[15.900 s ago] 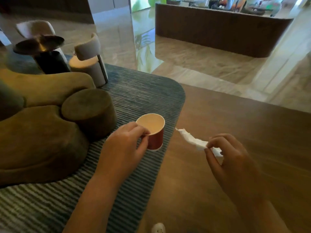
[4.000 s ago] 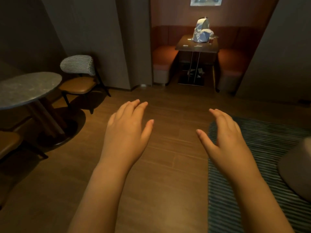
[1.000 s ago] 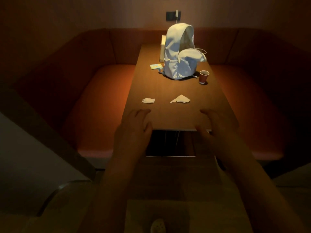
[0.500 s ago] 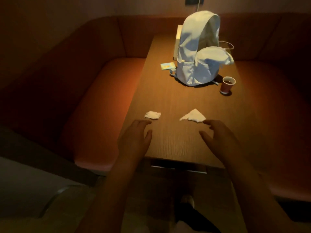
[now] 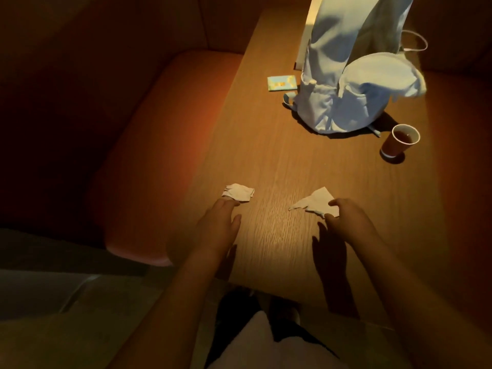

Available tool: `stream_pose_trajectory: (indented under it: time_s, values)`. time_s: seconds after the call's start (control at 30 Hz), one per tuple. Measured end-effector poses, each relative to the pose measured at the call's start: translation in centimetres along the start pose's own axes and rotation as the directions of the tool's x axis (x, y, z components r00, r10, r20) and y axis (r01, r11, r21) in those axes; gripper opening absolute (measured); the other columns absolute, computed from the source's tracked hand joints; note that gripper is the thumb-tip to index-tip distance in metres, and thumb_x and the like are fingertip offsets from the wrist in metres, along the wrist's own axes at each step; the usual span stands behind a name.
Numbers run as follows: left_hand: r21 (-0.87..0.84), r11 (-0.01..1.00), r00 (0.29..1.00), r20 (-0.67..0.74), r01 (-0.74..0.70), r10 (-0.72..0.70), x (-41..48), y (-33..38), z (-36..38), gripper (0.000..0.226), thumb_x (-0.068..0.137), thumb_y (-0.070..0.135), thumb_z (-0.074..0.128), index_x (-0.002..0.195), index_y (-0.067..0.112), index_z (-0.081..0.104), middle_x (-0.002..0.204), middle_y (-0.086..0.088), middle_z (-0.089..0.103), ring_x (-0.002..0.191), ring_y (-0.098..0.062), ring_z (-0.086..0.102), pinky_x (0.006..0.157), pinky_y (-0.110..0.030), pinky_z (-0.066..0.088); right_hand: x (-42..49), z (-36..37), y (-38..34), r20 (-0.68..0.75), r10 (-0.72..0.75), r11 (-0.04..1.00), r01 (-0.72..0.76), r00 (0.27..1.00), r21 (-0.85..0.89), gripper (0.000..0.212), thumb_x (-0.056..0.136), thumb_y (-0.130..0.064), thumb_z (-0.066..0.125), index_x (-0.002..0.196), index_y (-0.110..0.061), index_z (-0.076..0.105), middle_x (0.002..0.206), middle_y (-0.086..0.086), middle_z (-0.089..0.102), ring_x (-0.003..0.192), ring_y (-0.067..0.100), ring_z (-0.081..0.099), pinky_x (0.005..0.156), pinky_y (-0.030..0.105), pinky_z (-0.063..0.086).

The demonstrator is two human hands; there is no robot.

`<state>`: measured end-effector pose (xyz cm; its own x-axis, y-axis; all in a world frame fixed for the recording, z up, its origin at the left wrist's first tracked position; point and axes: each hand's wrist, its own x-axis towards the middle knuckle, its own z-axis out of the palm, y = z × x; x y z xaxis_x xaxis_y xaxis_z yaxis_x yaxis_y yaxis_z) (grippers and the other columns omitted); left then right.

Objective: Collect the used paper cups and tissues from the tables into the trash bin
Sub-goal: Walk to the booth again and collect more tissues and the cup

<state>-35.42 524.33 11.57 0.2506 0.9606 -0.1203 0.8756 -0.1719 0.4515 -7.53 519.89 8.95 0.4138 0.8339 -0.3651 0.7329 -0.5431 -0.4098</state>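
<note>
Two white tissues lie on the wooden booth table (image 5: 292,161). The small crumpled tissue (image 5: 238,192) is on the left, and the fingertips of my left hand (image 5: 213,230) reach its near edge with fingers straight. The flatter, pointed tissue (image 5: 315,203) lies on the right; the fingers of my right hand (image 5: 348,219) curl over its right edge and touch it. A red paper cup (image 5: 398,143) with dark liquid inside stands upright farther back on the right. No trash bin is in view.
A pale backpack (image 5: 354,83) stands upright at the far end of the table, just behind the cup. A small teal packet (image 5: 281,83) lies to its left. Orange bench seats (image 5: 165,155) flank the table on both sides.
I have come closer to the table and both hands have reached forward over its near end, from short of the tissues to touching them.
</note>
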Motion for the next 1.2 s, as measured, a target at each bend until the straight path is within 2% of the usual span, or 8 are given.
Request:
stream_pose_trajectory:
  time_s: [0.07, 0.13, 0.27, 0.43, 0.53, 0.7, 0.93, 1.2]
  values:
    - [-0.011, 1.000, 0.999, 0.054, -0.003, 0.004, 2.3, -1.2, 1.6, 0.038, 0.095, 0.027, 0.050, 0.133, 0.026, 0.048, 0.136, 0.003, 0.047, 0.117, -0.015, 0.049, 0.089, -0.030, 0.045, 1.7, 1.2, -0.2, 0.019, 0.033, 0.999, -0.034, 0.999, 0.019, 0.046, 0.089, -0.028, 0.061, 0.132, -0.016, 0.050, 0.133, 0.007, 0.050, 0.109, 0.023, 0.054, 0.082, 0.034, 0.050]
    - [-0.008, 1.000, 0.992, 0.124, -0.014, 0.015, 4.2, -2.3, 3.2, 0.040, 0.095, 0.026, 0.050, 0.135, 0.025, 0.046, 0.138, 0.002, 0.045, 0.121, -0.015, 0.045, 0.094, -0.034, 0.045, 2.7, 2.6, -0.2, 0.065, 0.055, 0.998, -0.054, 0.996, -0.013, 0.049, 0.090, -0.030, 0.059, 0.136, -0.016, 0.046, 0.138, 0.008, 0.046, 0.120, 0.025, 0.047, 0.093, 0.039, 0.046]
    - [0.041, 0.997, 0.981, 0.184, -0.071, 0.063, 7.3, -4.5, 5.6, 0.037, 0.095, 0.024, 0.049, 0.132, 0.022, 0.050, 0.134, 0.002, 0.050, 0.120, -0.013, 0.044, 0.097, -0.032, 0.043, 3.1, 5.0, 0.3, 0.169, 0.103, 0.989, -0.084, 0.980, -0.119, 0.055, 0.090, -0.030, 0.059, 0.139, -0.015, 0.039, 0.142, 0.007, 0.042, 0.128, 0.025, 0.039, 0.102, 0.039, 0.038]
    - [0.116, 0.982, 0.952, 0.283, -0.152, 0.114, 10.0, -6.2, 7.0, 0.046, 0.096, 0.021, 0.047, 0.141, 0.019, 0.039, 0.148, -0.002, 0.035, 0.135, -0.021, 0.031, 0.108, -0.037, 0.030, 2.2, 7.0, 0.1, 0.077, 0.175, 0.970, -0.158, 0.982, -0.187, 0.047, 0.092, -0.028, 0.056, 0.136, -0.017, 0.043, 0.139, 0.006, 0.042, 0.122, 0.023, 0.042, 0.097, 0.035, 0.040]
    - [0.161, 0.964, 0.918, 0.373, -0.209, 0.137, 10.8, -7.0, 7.5, 0.048, 0.098, 0.023, 0.043, 0.145, 0.021, 0.032, 0.153, -0.003, 0.027, 0.140, -0.023, 0.023, 0.111, -0.039, 0.026, 1.5, 8.2, -0.4, 0.031, 0.232, 0.969, -0.229, 0.972, -0.088, 0.037, 0.094, -0.025, 0.051, 0.130, -0.018, 0.051, 0.132, 0.008, 0.047, 0.114, 0.023, 0.047, 0.091, 0.035, 0.043]
    - [0.166, 0.944, 0.906, 0.368, -0.285, 0.209, 11.5, -7.6, 7.7, 0.043, 0.097, 0.019, 0.044, 0.140, 0.020, 0.040, 0.144, -0.003, 0.040, 0.132, -0.020, 0.032, 0.103, -0.034, 0.034, 1.4, 8.5, -1.1, -0.114, 0.299, 0.952, -0.288, 0.947, 0.098, 0.030, 0.097, -0.023, 0.046, 0.125, -0.017, 0.053, 0.112, 0.008, 0.059, 0.095, 0.022, 0.057, 0.081, 0.037, 0.051]
    - [0.164, 0.933, 0.907, 0.336, -0.321, 0.253, 11.6, -7.7, 7.8, 0.030, 0.097, 0.020, 0.044, 0.126, 0.019, 0.052, 0.124, -0.002, 0.053, 0.112, -0.018, 0.046, 0.084, -0.033, 0.046, 0.6, 9.0, -1.5, -0.033, 0.311, 0.950, -0.312, 0.950, -0.025, 0.017, 0.095, -0.018, 0.047, 0.110, -0.015, 0.055, 0.093, 0.005, 0.061, 0.082, 0.020, 0.057, 0.069, 0.035, 0.049]
    - [0.166, 0.911, 0.887, 0.349, -0.377, 0.303, 10.8, -8.2, 8.2, 0.027, 0.096, 0.022, 0.048, 0.122, 0.019, 0.055, 0.125, -0.001, 0.050, 0.112, -0.018, 0.044, 0.083, -0.031, 0.045, -2.4, 11.8, -2.6, -0.079, 0.368, 0.929, -0.370, 0.927, -0.013, 0.008, 0.094, -0.021, 0.052, 0.092, -0.013, 0.054, 0.083, 0.004, 0.058, 0.071, 0.016, 0.052, 0.057, 0.026, 0.036]
